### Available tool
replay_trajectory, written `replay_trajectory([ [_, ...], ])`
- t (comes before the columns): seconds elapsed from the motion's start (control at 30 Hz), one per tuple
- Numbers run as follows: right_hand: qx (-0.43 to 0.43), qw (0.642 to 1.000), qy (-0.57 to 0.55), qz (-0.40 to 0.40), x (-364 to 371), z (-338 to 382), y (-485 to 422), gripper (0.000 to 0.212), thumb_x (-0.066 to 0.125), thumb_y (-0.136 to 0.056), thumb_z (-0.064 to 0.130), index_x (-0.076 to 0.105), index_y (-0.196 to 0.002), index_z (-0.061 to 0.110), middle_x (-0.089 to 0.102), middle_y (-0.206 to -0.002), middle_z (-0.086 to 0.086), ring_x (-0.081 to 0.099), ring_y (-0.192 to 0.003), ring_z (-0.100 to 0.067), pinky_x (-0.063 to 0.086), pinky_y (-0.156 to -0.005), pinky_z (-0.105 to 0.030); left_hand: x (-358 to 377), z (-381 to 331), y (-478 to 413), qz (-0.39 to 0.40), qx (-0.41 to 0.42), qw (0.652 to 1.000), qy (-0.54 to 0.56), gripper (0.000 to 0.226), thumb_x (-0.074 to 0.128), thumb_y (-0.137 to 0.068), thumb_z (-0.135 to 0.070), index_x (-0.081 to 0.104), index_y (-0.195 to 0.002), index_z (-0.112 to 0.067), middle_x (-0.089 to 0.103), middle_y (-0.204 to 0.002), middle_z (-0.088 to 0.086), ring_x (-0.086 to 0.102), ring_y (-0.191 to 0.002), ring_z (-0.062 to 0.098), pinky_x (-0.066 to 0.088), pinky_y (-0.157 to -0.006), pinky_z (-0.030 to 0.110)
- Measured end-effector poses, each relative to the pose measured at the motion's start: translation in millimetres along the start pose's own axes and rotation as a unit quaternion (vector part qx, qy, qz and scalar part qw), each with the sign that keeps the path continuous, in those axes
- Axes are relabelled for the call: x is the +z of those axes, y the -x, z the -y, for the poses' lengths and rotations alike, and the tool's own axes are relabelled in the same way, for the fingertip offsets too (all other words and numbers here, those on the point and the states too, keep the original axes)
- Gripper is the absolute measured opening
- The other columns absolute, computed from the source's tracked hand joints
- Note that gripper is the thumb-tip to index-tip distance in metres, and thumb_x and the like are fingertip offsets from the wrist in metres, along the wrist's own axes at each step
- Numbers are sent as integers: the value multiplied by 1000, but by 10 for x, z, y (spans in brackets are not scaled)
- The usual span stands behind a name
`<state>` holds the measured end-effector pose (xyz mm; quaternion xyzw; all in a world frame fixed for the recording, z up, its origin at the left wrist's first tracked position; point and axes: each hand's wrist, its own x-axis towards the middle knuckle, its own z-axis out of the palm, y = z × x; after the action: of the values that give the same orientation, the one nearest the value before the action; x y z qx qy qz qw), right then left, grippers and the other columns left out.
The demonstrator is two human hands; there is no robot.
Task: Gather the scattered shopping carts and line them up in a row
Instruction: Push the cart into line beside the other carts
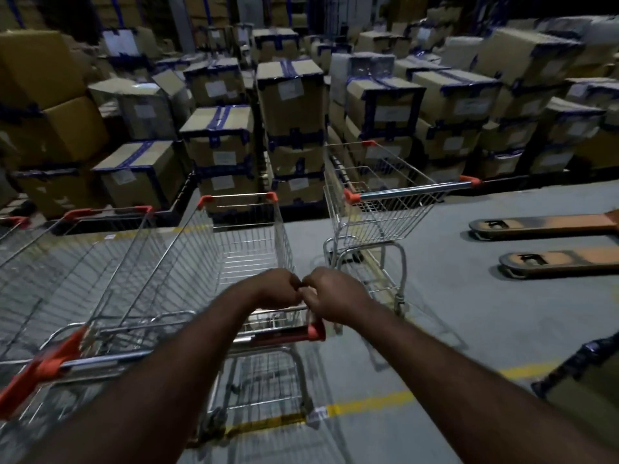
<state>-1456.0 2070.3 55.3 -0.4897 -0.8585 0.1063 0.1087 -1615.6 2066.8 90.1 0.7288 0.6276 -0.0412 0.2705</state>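
Observation:
Three wire shopping carts with orange corner caps stand on the grey floor. The middle cart [249, 236] is right in front of me. My left hand [276, 289] and my right hand [336, 298] are curled side by side, knuckles touching, over its rear top edge just above the handle. The grip itself is hidden under the hands. Another cart [100, 262] sits close alongside on the left, parallel to it. The third cart [378, 202] stands apart at the right, further ahead and angled. A fourth cart's corner [15, 222] shows at the far left edge.
Stacks of taped cardboard boxes [291, 95] wall off the far side just beyond the carts. Two pallet-jack forks [542, 226] lie on the floor at the right. A yellow floor line [368, 403] runs under the middle cart. A dark box corner [586, 373] juts in at lower right.

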Motion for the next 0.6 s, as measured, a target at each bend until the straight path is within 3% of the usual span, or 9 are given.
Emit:
replay_trajectory([
  [0.2, 26, 998, -7, -60, -482, -726, -46, 36, 48, -99, 42, 73, -103, 16, 66, -101, -9, 62, -92, -30, 49, -69, -38, -276, -591, -588, -98, 53, 993, -37, 31, 58, -96, -38, 71, -114, -17, 71, -114, 4, 63, -103, 22, 51, -88, 33],
  [0.6, 101, 988, 67, -98, -1172, -2176, -640, 38, 49, -101, 49, 72, -113, 21, 66, -111, -1, 60, -103, -20, 45, -76, -33, -904, -1166, -2194, -191, 95, 977, 7, 35, 55, -94, -51, 72, -92, -20, 68, -85, 0, 64, -78, 17, 58, -76, 41],
])
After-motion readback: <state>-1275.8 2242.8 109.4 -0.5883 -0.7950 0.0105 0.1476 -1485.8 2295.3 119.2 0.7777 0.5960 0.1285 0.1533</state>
